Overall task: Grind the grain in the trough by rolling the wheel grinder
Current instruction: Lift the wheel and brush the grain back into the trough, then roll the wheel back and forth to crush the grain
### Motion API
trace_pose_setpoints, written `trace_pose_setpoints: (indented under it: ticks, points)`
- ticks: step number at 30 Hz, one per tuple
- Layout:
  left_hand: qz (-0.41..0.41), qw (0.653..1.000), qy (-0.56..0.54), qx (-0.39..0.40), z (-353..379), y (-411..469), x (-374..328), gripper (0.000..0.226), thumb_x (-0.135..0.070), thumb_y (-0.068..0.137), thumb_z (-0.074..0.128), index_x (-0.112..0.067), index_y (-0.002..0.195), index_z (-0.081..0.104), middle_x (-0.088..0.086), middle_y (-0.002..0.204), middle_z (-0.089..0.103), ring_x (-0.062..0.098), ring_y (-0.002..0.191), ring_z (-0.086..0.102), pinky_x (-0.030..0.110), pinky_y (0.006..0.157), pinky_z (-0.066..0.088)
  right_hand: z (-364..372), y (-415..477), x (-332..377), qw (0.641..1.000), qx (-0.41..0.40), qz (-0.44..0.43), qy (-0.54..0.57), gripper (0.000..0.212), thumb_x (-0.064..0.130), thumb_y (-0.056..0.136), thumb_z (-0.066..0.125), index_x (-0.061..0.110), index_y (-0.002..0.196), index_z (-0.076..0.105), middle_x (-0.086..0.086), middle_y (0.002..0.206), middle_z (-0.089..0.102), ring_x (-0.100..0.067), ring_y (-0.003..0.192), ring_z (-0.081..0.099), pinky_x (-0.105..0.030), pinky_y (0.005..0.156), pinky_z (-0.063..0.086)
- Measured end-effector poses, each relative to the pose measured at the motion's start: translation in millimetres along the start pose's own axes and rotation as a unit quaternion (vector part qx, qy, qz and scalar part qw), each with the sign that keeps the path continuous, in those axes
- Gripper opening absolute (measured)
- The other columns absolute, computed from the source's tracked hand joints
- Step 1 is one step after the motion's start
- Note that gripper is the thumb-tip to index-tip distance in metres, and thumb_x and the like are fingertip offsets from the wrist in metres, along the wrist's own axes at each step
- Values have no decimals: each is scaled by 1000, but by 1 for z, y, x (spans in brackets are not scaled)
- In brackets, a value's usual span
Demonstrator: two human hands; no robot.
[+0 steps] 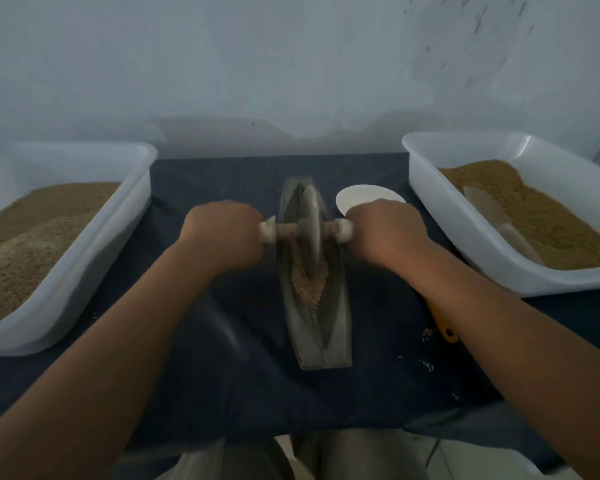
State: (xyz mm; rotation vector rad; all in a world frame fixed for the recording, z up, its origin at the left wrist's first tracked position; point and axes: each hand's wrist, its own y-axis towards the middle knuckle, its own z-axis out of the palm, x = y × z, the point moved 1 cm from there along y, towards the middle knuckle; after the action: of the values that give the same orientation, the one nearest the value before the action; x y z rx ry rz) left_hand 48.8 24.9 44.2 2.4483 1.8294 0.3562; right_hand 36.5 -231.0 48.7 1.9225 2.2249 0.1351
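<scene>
The boat-shaped trough (pixel 326 348) lies in the middle of the dark-covered table (pixel 205 375), its long axis running from 12 to 6 o'clock. The wheel grinder (pixel 311 230) stands upright in its groove, toward the 12 o'clock half, with its axle crossing from 9 to 3. The left hand (pixel 224 233) has its fingers wrapped around the axle's 9 o'clock end, and the right hand (pixel 383 230) is wrapped around the 3 o'clock end. A small heap of grain (pixel 307 287) sits in the groove just on the 6 o'clock side of the wheel.

A white tub (pixel 94 258) of brown grain stands at 9 o'clock, and another white tub (pixel 440 209) stands at 3. A white dish (pixel 357 197) shows at about 1 o'clock, partly behind the right hand. A yellow handle (pixel 442 327) and some spilled grains (pixel 428 336) lie at 4 o'clock.
</scene>
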Motion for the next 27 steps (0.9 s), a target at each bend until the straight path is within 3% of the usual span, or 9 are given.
trace_pose_setpoints:
  ticks: [2,5,8,13,17,21,24,27]
  points:
    - [-30,999,-12,-11,-4,16,0,27,-45,78,57,-22,64,56,-5,67,58,23,61,57,32,59,45,0,14,1,1000,-26,11,-10,19,34,84,57,24,68,58,4,66,60,-19,60,58,-34,58,53]
    - [-40,999,-24,9,-6,20,0,33,-50,83,57,-21,67,57,-3,69,59,23,63,58,33,60,47,-2,22,2,1000,-7,0,-2,22,34,88,56,24,68,57,4,66,60,-17,59,56,-30,53,42]
    - [-2,997,-50,57,0,-7,4,36,-52,84,55,-21,64,57,-7,65,58,16,60,56,31,57,45,-7,-1,-1,1000,4,-31,3,21,37,84,57,23,68,57,4,66,59,-17,59,56,-34,57,53]
    - [59,994,-81,50,12,-54,13,38,-58,76,44,-25,58,50,-11,53,50,5,50,46,25,47,30,-9,-44,-14,990,42,-131,23,29,48,81,60,32,60,47,9,57,50,-7,50,49,-29,45,39]
    - [-12,998,-65,22,16,-18,7,34,-50,85,49,-23,65,55,-8,64,55,14,56,50,30,54,39,-6,9,-4,997,34,-64,-2,20,35,83,64,26,67,57,5,66,59,-15,60,58,-35,56,52]
    - [-88,994,-71,9,7,27,6,35,-52,85,53,-21,68,57,-5,69,56,21,61,54,33,62,48,-3,45,-3,998,-9,-42,-43,23,41,83,62,27,65,58,6,65,58,-20,60,57,-31,55,42]
    - [-43,997,-58,26,6,13,6,31,-49,83,53,-23,66,56,-7,68,58,19,61,55,33,61,47,3,27,-10,999,-2,-53,-9,25,46,82,57,27,67,55,6,66,57,-17,61,57,-31,54,43]
    - [26,999,-21,3,8,-21,8,30,-53,84,50,-29,66,52,-11,64,53,13,57,49,28,53,36,4,-16,-26,996,52,-75,21,27,57,79,56,33,65,55,10,61,56,-5,57,52,-27,49,35]
